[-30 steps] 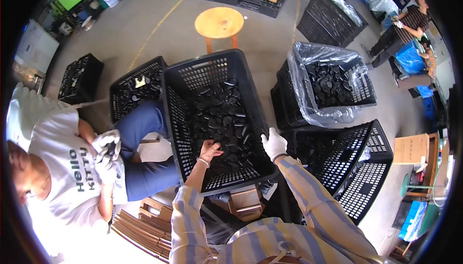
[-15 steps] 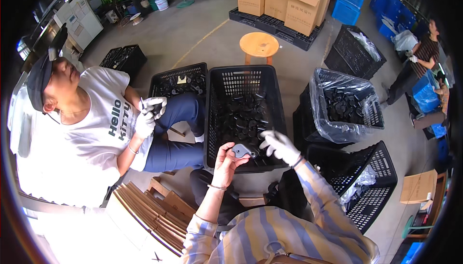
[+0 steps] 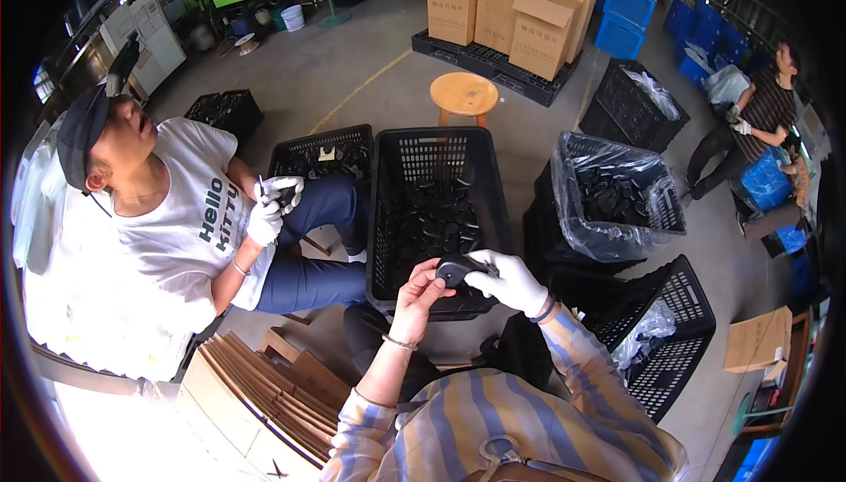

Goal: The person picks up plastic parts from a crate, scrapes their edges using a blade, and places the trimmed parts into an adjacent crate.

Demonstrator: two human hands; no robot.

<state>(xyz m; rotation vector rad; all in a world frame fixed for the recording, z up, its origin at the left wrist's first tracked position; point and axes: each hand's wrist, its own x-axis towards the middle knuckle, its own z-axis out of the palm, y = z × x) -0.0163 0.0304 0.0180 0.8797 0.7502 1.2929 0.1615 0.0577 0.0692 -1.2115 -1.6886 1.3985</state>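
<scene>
My bare left hand (image 3: 416,301) pinches a small black moulded plastic part (image 3: 456,267) with a rounded end and a round hole. My right hand (image 3: 513,284), in a white glove, is closed on the other end of that part. Its fingertips are partly hidden, and whether a small tool is also in them I cannot make out. Both hands are over the near end of a large black slatted crate (image 3: 377,218), in which many similar black parts (image 3: 432,218) lie in a heap.
At left sits a co-worker (image 3: 189,191) in white gloves, handling a small dark piece. A plastic-lined crate (image 3: 564,191) of black parts stands at right, near a tilted black crate (image 3: 687,350). A wooden stool (image 3: 464,92) and cardboard boxes (image 3: 502,11) are beyond; flattened cartons (image 3: 264,394) lie lower left.
My right hand has come left and closed on the black part. The part has been turned from its grey-looking flat face to a dark rounded side. The view has shifted slightly.
</scene>
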